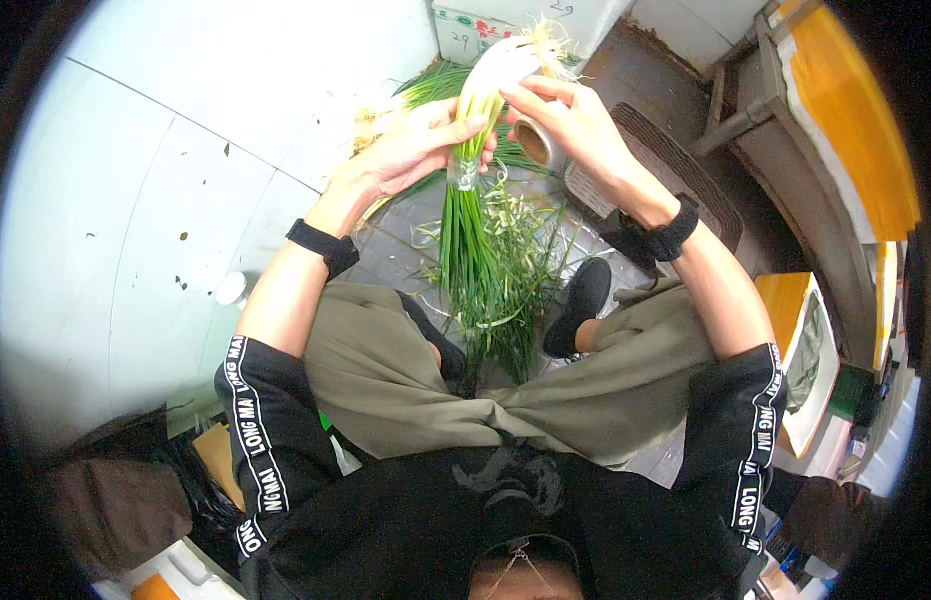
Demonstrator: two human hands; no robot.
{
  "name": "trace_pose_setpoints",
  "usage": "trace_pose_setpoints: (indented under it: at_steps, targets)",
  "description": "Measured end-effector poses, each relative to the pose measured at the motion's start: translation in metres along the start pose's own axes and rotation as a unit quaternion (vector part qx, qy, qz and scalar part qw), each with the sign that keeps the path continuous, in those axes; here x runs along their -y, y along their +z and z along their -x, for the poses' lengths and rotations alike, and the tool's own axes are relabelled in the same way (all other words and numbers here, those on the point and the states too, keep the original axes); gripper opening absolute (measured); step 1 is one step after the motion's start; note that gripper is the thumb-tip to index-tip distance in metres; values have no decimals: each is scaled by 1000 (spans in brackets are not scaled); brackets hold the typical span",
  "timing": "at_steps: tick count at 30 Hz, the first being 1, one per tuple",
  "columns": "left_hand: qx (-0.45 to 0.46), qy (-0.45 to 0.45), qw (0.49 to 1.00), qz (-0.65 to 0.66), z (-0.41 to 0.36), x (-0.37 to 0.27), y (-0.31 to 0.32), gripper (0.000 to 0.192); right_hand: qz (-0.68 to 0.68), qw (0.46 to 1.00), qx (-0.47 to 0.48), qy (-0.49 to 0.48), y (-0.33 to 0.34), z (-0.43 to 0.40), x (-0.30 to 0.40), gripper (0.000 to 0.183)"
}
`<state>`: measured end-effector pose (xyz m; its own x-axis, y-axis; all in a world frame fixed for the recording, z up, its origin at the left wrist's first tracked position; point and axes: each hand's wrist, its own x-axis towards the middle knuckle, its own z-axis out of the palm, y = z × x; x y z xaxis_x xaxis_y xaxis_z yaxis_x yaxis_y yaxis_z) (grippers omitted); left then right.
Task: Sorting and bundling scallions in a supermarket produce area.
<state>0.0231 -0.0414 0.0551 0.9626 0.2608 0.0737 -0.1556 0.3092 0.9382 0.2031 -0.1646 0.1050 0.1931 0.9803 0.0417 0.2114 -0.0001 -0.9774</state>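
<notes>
A bunch of green onions (480,97) is held up before me, with white bulbs and roots at the top and green leaves hanging down. My left hand (428,142) grips it around the pale stems. Just below those fingers, a clear plastic band (464,172) circles the bunch. In my right hand (563,120) is a roll of clear tape or film (534,141) with its brown cardboard core showing. The right thumb and forefinger touch the white stems near the roots. Behind my left hand lie more green onions (439,84), partly hidden.
Loose leaf trimmings (518,277) cover the tiled floor between my shoes. A woven basket (660,150) stands to the right, partly behind my forearm. White foam boxes (465,34) stand ahead. A pale wall panel (172,195) bounds the left side, and a table frame (743,127) the right.
</notes>
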Motion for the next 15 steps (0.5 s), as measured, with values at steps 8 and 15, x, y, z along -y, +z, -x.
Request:
trace_pose_setpoints:
  at_steps: [8,15]
  targets:
    - [40,-41,992,116,-12,7,4,45,34,996,-76,-27,-4,0,-7,35]
    - [-14,-31,995,94,-12,13,4,44,246,952,-123,-132,-6,13,-13,26]
